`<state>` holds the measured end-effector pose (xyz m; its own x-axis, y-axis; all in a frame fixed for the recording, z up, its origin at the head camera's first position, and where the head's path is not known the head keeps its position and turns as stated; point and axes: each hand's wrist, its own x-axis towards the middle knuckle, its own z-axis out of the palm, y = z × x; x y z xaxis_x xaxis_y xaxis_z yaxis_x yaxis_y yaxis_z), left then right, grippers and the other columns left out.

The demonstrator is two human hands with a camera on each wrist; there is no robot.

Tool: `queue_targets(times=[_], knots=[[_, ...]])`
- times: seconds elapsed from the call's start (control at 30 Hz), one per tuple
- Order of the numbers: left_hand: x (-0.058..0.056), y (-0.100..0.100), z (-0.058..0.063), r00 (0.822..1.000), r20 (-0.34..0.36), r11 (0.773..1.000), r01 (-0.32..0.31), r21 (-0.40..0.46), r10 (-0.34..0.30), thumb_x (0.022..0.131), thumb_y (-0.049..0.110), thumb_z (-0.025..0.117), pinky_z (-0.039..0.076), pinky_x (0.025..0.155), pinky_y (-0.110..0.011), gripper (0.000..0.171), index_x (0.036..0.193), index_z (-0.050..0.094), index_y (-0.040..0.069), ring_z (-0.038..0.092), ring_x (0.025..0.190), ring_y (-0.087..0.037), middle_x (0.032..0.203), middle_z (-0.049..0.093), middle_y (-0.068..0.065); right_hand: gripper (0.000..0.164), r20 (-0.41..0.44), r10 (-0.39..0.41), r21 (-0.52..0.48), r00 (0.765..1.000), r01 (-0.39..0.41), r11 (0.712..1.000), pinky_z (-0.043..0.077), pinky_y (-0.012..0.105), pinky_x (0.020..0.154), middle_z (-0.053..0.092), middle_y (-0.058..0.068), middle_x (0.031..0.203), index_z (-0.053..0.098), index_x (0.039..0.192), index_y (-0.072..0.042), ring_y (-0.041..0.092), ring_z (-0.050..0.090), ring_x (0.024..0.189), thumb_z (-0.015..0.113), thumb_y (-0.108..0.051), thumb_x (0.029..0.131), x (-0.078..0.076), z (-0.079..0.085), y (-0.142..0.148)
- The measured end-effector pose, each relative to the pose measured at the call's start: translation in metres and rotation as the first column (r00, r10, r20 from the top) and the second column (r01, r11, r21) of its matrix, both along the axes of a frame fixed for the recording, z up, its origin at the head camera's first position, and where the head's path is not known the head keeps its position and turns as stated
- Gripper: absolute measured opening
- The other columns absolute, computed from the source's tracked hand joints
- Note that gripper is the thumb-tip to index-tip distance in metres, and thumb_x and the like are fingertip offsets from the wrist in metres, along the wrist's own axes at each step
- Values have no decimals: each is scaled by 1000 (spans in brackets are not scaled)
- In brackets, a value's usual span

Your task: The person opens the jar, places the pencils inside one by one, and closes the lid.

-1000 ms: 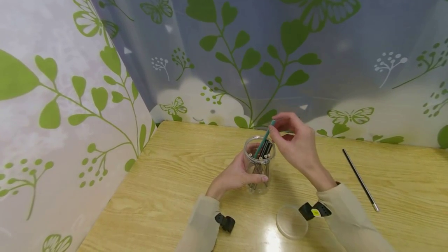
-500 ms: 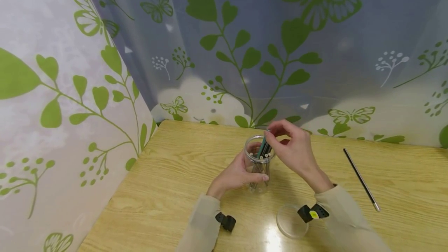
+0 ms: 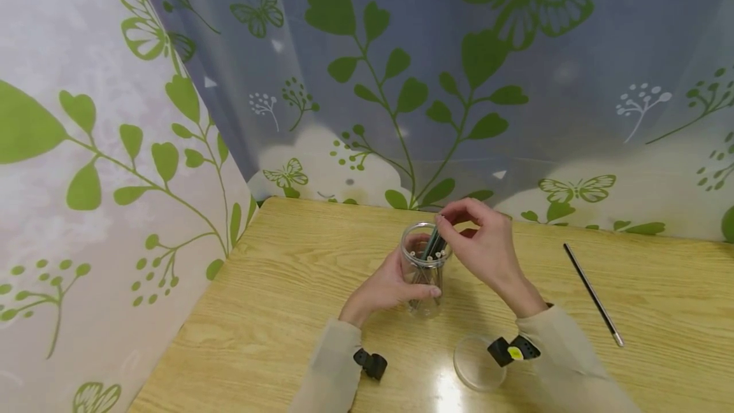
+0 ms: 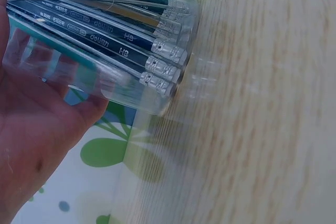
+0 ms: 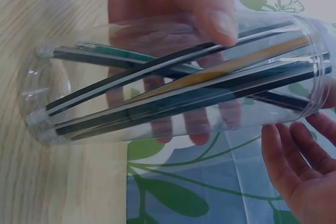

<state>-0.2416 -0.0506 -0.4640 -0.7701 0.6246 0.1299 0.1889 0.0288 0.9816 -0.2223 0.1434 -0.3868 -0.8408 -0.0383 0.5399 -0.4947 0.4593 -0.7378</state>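
A clear plastic jar [image 3: 425,264] stands tilted above the wooden table, wrapped by my left hand [image 3: 392,282], with the thumb across its front. Several pencils [image 5: 194,98] lean inside it, mostly black-and-silver, one yellowish. A green pencil [image 3: 429,245] slopes among them. In the left wrist view, silver ferrules and erasers [image 4: 167,69] of the pencils show at the jar's base. My right hand [image 3: 484,241] is at the mouth, thumb and forefinger pinching the top of the green pencil; the fingertips partly hide which other pencils they touch.
One black-and-silver pencil [image 3: 593,295] lies on the table [image 3: 258,311] at the right. A round clear lid [image 3: 479,363] lies near the front, partly beneath the right wrist strap [image 3: 513,350]. A leaf-printed curtain [image 3: 367,113] hangs behind the table.
My right hand has come down toward the jar's mouth, and the green pencil has sunk deeper among the others. During the last half second almost nothing moved. The left hand keeps holding the jar.
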Motion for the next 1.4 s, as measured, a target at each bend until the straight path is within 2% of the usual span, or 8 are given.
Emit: queue_targets(times=[0.23,0.53,0.8,0.93,1.07,1.4], knots=[[-1,1,0,1000,-12,1000,14,6,-14,88,5,77,35,120,-43,80,153,34,25,49,139,-15,153,45,-5,4,-4,29,8,1000,-29,1000,56,18,67,70,0,93,73,97,-15,1,64,85,72,-12,94,1,-5,2],[-1,1,-1,1000,-28,1000,-2,12,2,87,3,79,32,122,-43,80,152,37,25,48,140,-15,151,48,-3,6,-27,28,-42,999,-29,999,54,17,64,70,0,90,73,95,-13,0,64,83,73,-8,92,1,-7,1],[-1,1,-2,1000,-26,1000,9,19,-9,87,1,77,33,121,-41,81,152,36,27,48,141,-14,154,47,-1,9,-5,29,-61,1000,-29,998,56,16,66,68,0,91,74,94,-16,0,63,84,76,-8,91,3,-7,0],[-2,1,-2,999,-40,1000,18,23,-17,86,0,77,33,121,-41,82,151,36,28,47,141,-12,152,47,-1,3,4,9,-69,1000,-8,998,56,16,67,67,0,91,75,93,-12,-1,63,85,76,-12,91,3,-7,0],[-3,1,-2,998,-54,1000,21,22,-20,86,0,77,32,122,-43,82,151,36,27,48,140,-13,151,48,-3,3,4,-7,-87,1000,7,996,56,17,66,66,-1,91,76,94,-12,0,62,84,77,-12,91,4,-9,-1],[-2,0,-3,999,-37,1000,27,16,-26,88,3,77,34,120,-42,81,151,35,29,48,140,-14,153,46,-2,4,42,34,-116,999,-29,993,56,16,67,68,1,92,76,96,-13,1,64,81,74,-12,93,8,-9,2]])
